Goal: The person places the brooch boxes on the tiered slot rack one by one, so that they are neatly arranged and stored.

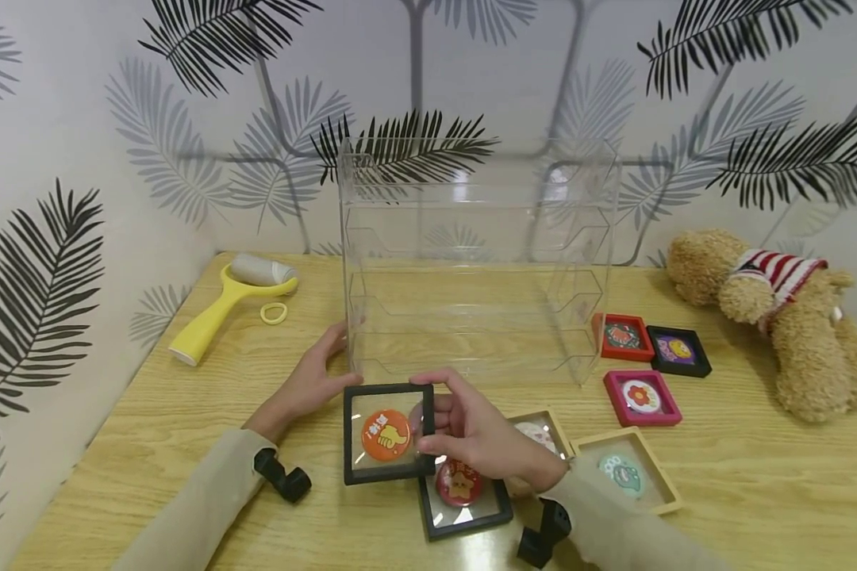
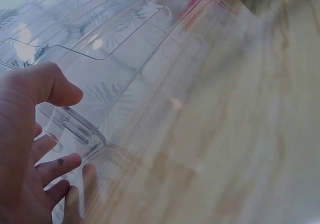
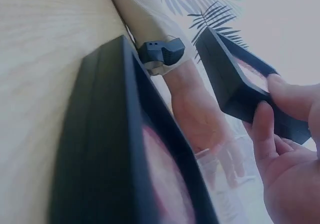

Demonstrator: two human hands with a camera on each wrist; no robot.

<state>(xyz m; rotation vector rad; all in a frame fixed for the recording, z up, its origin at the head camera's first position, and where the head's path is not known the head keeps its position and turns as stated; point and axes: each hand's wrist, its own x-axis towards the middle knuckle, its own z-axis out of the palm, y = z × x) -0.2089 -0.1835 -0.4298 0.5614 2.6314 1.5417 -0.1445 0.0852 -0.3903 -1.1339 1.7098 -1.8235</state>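
My right hand (image 1: 482, 432) pinches a black square display frame (image 1: 353, 474) by its right edge, thumb in front and fingers behind. Behind its clear pane sits an orange round badge (image 1: 386, 434) with a yellow thumbs-up. The frame is tilted up before the lower left of a clear acrylic tiered rack (image 1: 584, 373). Against the rack's left side, my left hand (image 1: 314, 381) has its thumb and fingers spread apart near the lower front corner. Under the right hand lies another black frame (image 1: 503, 507) with a red star badge (image 1: 459, 482), partly covered.
Two cream frames (image 1: 660, 496) lie right of the black one, one partly behind my wrist. Farther right are a pink frame (image 1: 617, 400), a red frame (image 1: 621, 354) and a dark frame (image 1: 700, 365). A teddy bear (image 1: 800, 317) lies beyond; a yellow lint roller (image 1: 214, 317) lies left.
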